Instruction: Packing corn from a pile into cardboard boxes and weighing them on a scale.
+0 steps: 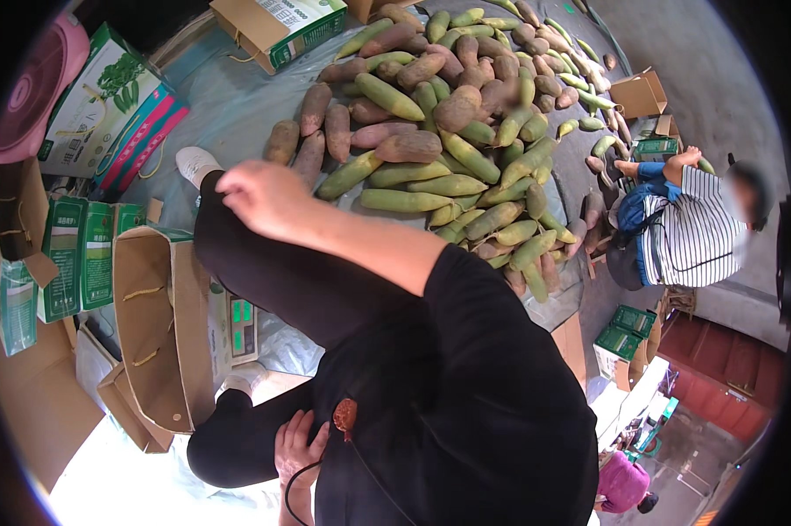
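The empty right hand (pixel 268 197) is stretched toward the piled gourds (pixel 452 131) (left hand (pixel 297 449) rested, holding nothing), so the pile could be toppled.

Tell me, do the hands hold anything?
No. The right hand hangs empty beside the pile of fruits; the left hand rests on the person's leg.

A produce packing floor: a heap of long green and brown fruits (pixel 465 123), cartons (pixel 163 337), a scale (pixel 242 326).
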`<move>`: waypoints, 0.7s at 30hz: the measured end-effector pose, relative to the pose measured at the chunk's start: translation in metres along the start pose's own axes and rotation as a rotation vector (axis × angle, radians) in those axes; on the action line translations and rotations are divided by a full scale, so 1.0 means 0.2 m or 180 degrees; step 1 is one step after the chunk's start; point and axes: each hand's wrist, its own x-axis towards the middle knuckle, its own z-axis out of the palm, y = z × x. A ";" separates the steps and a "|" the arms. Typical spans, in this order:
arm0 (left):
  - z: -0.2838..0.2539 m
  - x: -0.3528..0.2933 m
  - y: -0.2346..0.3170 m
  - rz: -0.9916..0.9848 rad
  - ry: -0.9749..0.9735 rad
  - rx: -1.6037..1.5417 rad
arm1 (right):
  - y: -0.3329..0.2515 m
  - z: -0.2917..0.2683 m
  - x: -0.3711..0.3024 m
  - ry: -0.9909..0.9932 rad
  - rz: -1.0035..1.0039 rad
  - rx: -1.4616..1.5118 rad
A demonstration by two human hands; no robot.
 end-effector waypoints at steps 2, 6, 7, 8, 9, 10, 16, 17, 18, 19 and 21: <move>0.00 0.00 0.01 -0.0005 -0.0005 0.0000 | 0.25 -0.14 -0.11 0.0021 0.0624 -0.0349; 0.01 0.00 0.01 -0.0011 -0.0019 0.0041 | 0.79 -0.40 -0.51 -0.0863 0.1597 -0.2272; 0.02 0.00 0.01 -0.0018 -0.0022 0.0047 | 0.87 -0.47 -0.62 -0.1235 0.1713 -0.2630; 0.02 0.00 0.00 -0.0006 -0.0046 0.0041 | 0.96 -0.55 -0.76 -0.1461 0.1910 -0.3014; 0.02 0.00 0.00 0.0008 -0.0098 0.0032 | 1.04 -0.61 -0.89 -0.1892 0.2168 -0.3354; 0.02 0.00 0.00 0.0004 -0.0141 0.0024 | 1.10 -0.68 -0.98 -0.2340 0.2401 -0.3687; 0.05 -0.01 0.01 -0.0019 -0.0080 -0.0026 | 1.21 -0.93 -1.36 -0.3264 0.1975 -0.4676; 0.06 -0.02 0.00 0.0006 -0.0165 0.0043 | 1.23 -0.96 -1.39 -0.3174 0.1918 -0.4779; 0.06 -0.03 -0.01 -0.0026 -0.0168 0.0065 | 1.23 -0.96 -1.39 -0.3175 0.1882 -0.4755; 0.06 -0.03 -0.01 0.0001 -0.0132 0.0063 | 1.23 -0.97 -1.39 -0.3157 0.1919 -0.4603; 0.07 -0.04 0.00 -0.0033 -0.0063 0.0037 | 1.19 -0.96 -1.33 -0.3191 0.1943 -0.4495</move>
